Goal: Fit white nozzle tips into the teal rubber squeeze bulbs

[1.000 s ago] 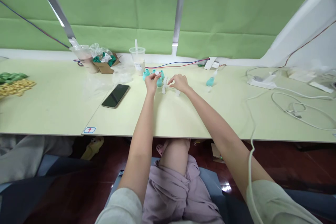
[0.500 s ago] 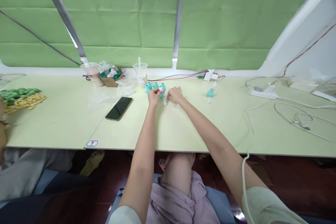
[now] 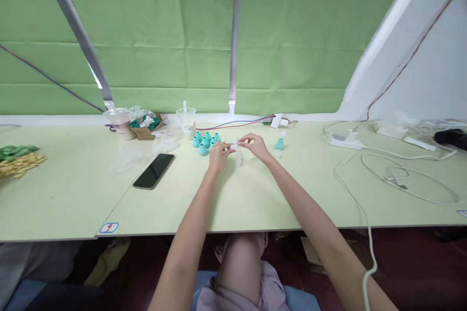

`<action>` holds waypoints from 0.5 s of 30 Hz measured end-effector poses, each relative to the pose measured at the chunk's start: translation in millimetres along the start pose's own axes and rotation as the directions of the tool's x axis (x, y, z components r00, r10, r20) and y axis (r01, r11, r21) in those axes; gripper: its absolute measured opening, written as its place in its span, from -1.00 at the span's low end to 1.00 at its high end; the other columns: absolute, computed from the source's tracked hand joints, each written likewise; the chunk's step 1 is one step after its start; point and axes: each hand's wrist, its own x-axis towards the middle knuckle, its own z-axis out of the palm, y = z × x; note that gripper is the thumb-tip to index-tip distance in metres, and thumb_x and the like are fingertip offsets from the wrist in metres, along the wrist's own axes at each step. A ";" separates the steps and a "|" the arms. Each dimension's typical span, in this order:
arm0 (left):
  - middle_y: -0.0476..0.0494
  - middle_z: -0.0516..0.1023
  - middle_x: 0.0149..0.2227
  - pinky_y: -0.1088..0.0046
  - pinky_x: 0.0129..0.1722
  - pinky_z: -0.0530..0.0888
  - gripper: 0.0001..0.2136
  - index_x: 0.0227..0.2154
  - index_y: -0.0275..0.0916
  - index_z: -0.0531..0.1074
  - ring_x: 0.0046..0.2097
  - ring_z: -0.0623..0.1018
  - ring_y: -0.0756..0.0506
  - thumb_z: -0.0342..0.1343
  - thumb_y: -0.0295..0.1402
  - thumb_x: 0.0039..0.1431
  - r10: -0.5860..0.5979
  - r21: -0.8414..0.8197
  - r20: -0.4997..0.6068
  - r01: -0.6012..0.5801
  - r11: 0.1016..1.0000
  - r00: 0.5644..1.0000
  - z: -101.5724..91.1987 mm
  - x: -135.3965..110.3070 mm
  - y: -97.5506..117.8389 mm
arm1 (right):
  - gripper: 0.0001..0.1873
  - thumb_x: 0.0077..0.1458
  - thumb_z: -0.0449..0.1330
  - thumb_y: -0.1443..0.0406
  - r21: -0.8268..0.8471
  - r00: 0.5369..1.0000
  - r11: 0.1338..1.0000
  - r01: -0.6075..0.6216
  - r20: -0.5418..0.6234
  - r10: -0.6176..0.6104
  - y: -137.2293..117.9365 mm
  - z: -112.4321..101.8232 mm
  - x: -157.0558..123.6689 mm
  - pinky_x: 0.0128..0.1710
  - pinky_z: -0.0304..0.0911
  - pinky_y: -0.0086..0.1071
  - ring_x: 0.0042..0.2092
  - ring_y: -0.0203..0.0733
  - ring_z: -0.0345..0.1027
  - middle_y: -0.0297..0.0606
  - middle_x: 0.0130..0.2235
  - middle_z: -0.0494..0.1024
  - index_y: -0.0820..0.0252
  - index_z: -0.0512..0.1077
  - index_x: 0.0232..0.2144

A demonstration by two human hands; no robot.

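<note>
My left hand (image 3: 219,154) pinches a small white plastic piece (image 3: 233,146) between thumb and fingertips. Fingers bent in a pinch, my right hand (image 3: 256,146) meets the same piece from the other side; its fingertips are at the piece's upper end. Below them, small whitish translucent pieces (image 3: 239,159) lie on the table in a short row. Just left of my left hand stand several small teal vase-shaped pieces (image 3: 203,149), partly hidden by the hand. To the right of my right hand is a single teal piece (image 3: 279,144), with a small white part (image 3: 282,133) behind it.
A black phone (image 3: 153,171) lies on the pale table (image 3: 153,214). Behind it are a crumpled plastic bag (image 3: 165,140), a cardboard box (image 3: 144,132) and two plastic cups, one with a straw (image 3: 187,119). A power strip (image 3: 345,142) and white cables (image 3: 408,158) lie at right.
My right hand has come up from the loose white pieces and joined my left hand at the white piece. The camera view has shifted, so the table sits lower in the picture.
</note>
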 end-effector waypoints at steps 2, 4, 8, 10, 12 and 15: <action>-0.09 0.53 -0.42 0.41 -0.27 0.32 -0.90 -0.36 -0.20 0.56 -0.33 0.40 -0.06 0.17 -0.33 0.10 0.048 0.031 0.067 -0.050 0.998 0.997 7.4 -2.7 9.0 | -0.82 -0.13 0.28 0.16 0.058 1.000 0.998 -0.019 0.013 0.018 6.8 0.0 -10.0 -0.25 0.23 -0.34 -0.32 -0.24 0.33 -0.26 -0.30 0.54 0.12 0.54 -0.48; -0.08 0.53 -0.43 0.41 -0.29 0.32 -0.90 -0.37 -0.20 0.56 -0.33 0.40 -0.06 0.17 -0.33 0.10 0.066 0.052 0.101 -0.072 0.996 0.993 12.7 -4.5 13.8 | -0.82 -0.14 0.28 0.15 0.115 0.998 0.992 -0.058 0.022 0.056 13.7 1.7 -16.7 -0.22 0.25 -0.33 -0.30 -0.23 0.37 -0.26 -0.29 0.53 0.13 0.53 -0.48; -0.08 0.53 -0.42 0.40 -0.29 0.33 -0.89 -0.34 -0.17 0.56 -0.33 0.41 -0.07 0.16 -0.33 0.11 0.099 0.062 0.112 -0.107 0.992 0.989 16.4 -5.8 15.7 | -0.80 -0.16 0.29 0.14 0.236 0.993 0.964 -0.120 0.018 0.119 22.7 0.8 -21.1 -0.20 0.29 -0.32 -0.29 -0.21 0.41 -0.26 -0.29 0.53 0.14 0.52 -0.48; -0.08 0.53 -0.42 0.41 -0.29 0.33 -0.89 -0.34 -0.17 0.56 -0.33 0.40 -0.06 0.15 -0.33 0.12 0.105 0.062 0.107 -0.112 0.992 0.989 16.6 -5.8 15.8 | -0.80 -0.17 0.30 0.15 0.261 0.994 0.960 -0.105 0.014 0.105 24.1 -2.5 -21.0 -0.19 0.29 -0.31 -0.29 -0.20 0.42 -0.25 -0.30 0.52 0.14 0.52 -0.49; -0.07 0.52 -0.43 0.42 -0.30 0.33 -0.88 -0.32 -0.17 0.57 -0.35 0.39 -0.05 0.14 -0.33 0.13 0.105 0.059 0.097 -0.111 0.992 0.990 16.7 -5.6 16.0 | -0.80 -0.17 0.30 0.15 0.261 0.996 0.962 -0.084 0.022 0.081 24.1 -6.0 -21.0 -0.19 0.30 -0.31 -0.29 -0.21 0.42 -0.25 -0.29 0.51 0.14 0.52 -0.49; -0.07 0.51 -0.45 0.42 -0.31 0.33 -0.85 -0.29 -0.15 0.57 -0.37 0.37 -0.04 0.11 -0.31 0.15 0.106 0.046 0.098 -0.111 0.993 0.990 16.8 -5.2 16.1 | -0.80 -0.18 0.31 0.15 0.233 0.996 0.969 -0.082 0.048 0.072 22.5 -6.8 -22.9 -0.21 0.30 -0.31 -0.32 -0.22 0.42 -0.25 -0.30 0.50 0.15 0.53 -0.50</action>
